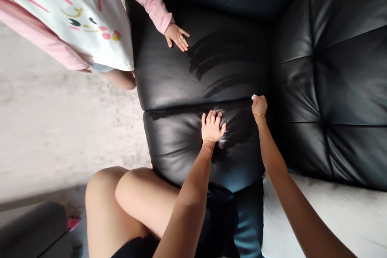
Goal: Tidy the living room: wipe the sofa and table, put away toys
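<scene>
Clock face hubbed on the left hand, as seen from above.

Left hand (212,127): palm down on the nearer black leather seat section (169,141), all five fingers splayed, grasping nothing; the leather puckers around it. One ring (213,121) on a finger.

Right hand (260,106): at 2 o'clock, curled into a fist around one small white wad (253,97). Only a corner pokes out on the 9 o'clock side of the fist (tissue or wipe, too little shows to say). One thin bracelet (259,115) at that wrist.

Seat sections: two, divided by one crosswise seam; the farther section (160,80) lies toward 12 o'clock. Both carry dark, wet-looking smears (223,46), in curved bands on the farther one, in a blotch beside the left hand on the nearer.

Second person at 11 o'clock: two pink sleeves (154,6), one white shirt (96,28) with a rabbit print. One of that person's hands (177,36) rests on the farther section, fingertips at the smears' edge.

Tufted leather backrest (347,84) between 2 and 3; pale floor (75,129) at 9.
</scene>
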`<control>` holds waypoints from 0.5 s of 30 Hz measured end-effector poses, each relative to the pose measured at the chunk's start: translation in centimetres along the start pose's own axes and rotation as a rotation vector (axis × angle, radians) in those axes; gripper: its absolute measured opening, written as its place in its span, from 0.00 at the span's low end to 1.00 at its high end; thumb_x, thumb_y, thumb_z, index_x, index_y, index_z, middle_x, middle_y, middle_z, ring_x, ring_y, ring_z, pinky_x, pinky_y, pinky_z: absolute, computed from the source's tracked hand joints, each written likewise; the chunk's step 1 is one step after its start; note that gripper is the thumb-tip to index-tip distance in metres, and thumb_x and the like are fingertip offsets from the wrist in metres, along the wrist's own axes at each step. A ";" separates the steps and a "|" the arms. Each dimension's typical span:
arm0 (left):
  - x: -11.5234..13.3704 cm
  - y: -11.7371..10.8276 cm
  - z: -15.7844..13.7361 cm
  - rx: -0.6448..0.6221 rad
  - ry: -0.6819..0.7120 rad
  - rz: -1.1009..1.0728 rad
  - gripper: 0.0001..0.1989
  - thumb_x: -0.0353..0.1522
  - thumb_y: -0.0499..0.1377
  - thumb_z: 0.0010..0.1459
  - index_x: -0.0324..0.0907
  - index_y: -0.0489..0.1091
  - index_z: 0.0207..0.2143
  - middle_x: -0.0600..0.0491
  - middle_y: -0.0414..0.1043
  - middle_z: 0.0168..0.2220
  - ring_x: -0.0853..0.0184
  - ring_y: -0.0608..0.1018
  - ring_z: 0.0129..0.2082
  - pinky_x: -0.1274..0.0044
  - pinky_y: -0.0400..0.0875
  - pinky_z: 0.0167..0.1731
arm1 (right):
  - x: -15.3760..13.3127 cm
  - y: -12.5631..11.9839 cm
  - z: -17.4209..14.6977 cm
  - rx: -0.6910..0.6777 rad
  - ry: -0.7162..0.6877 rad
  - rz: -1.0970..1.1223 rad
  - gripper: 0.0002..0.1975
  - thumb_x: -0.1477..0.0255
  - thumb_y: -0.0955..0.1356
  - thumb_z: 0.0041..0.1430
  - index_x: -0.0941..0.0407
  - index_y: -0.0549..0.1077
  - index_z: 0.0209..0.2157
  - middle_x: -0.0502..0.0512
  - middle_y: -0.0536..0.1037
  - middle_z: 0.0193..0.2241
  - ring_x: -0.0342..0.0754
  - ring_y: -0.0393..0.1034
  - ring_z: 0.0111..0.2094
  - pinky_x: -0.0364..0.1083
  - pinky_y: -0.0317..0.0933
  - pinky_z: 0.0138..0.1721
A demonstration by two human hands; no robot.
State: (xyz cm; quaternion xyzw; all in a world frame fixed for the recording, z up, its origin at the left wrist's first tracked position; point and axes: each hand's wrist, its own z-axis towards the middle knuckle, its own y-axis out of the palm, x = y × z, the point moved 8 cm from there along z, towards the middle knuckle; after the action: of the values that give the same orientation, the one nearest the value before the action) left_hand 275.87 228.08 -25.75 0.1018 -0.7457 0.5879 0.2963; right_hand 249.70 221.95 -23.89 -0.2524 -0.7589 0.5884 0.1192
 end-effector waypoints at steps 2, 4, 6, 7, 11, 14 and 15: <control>-0.1 0.1 0.0 0.001 0.001 -0.008 0.29 0.44 0.52 0.65 0.36 0.68 0.61 0.37 0.67 0.62 0.49 0.65 0.66 0.53 0.44 0.69 | -1.6 1.4 -0.4 -0.006 -0.096 0.034 0.19 0.78 0.57 0.64 0.62 0.79 0.43 0.66 0.74 0.42 0.54 0.67 0.42 0.49 0.62 0.49; -0.1 0.2 0.0 0.002 0.004 -0.014 0.29 0.44 0.52 0.65 0.36 0.68 0.61 0.37 0.67 0.63 0.50 0.64 0.66 0.53 0.43 0.69 | -4.0 2.6 -1.6 -0.030 -0.177 0.047 0.19 0.78 0.57 0.66 0.61 0.79 0.42 0.65 0.74 0.41 0.53 0.67 0.42 0.48 0.62 0.48; -0.1 0.1 0.0 0.002 0.001 -0.017 0.29 0.44 0.52 0.65 0.36 0.68 0.62 0.37 0.66 0.63 0.50 0.64 0.66 0.53 0.42 0.69 | -6.9 3.5 -3.1 -0.076 -0.265 0.056 0.19 0.78 0.57 0.67 0.60 0.79 0.42 0.63 0.74 0.41 0.53 0.67 0.41 0.47 0.61 0.48; -0.1 0.1 0.0 0.001 0.001 -0.018 0.29 0.44 0.52 0.65 0.36 0.68 0.62 0.37 0.66 0.63 0.49 0.64 0.66 0.53 0.42 0.69 | -8.3 3.8 -3.8 -0.097 -0.308 0.063 0.19 0.78 0.57 0.67 0.60 0.79 0.42 0.63 0.75 0.41 0.52 0.66 0.42 0.47 0.61 0.49; 0.2 -0.1 0.0 -0.002 0.006 -0.018 0.29 0.44 0.51 0.65 0.35 0.67 0.62 0.37 0.66 0.63 0.49 0.63 0.66 0.53 0.42 0.69 | -12.1 4.4 -5.5 -0.156 -0.370 0.072 0.20 0.81 0.57 0.67 0.59 0.79 0.41 0.63 0.75 0.43 0.52 0.67 0.42 0.47 0.61 0.49; 0.2 -0.2 0.0 -0.007 0.001 -0.013 0.29 0.44 0.50 0.66 0.35 0.67 0.61 0.36 0.66 0.63 0.49 0.64 0.66 0.53 0.42 0.69 | -12.8 4.3 -5.8 -0.181 -0.368 0.053 0.19 0.81 0.57 0.67 0.59 0.79 0.40 0.62 0.75 0.42 0.51 0.68 0.41 0.47 0.61 0.48; 0.3 -0.2 0.0 -0.010 0.000 -0.010 0.29 0.43 0.50 0.65 0.35 0.67 0.61 0.36 0.66 0.62 0.49 0.64 0.66 0.53 0.43 0.68 | -13.0 4.2 -5.9 -0.180 -0.368 0.049 0.19 0.81 0.57 0.68 0.59 0.79 0.40 0.62 0.75 0.42 0.51 0.67 0.41 0.47 0.62 0.47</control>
State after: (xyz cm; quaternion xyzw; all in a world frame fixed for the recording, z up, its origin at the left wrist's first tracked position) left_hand 275.75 228.08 -25.46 0.1042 -0.7483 0.5826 0.2996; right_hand 264.48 220.84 -24.78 -0.1687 -0.8109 0.5572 -0.0586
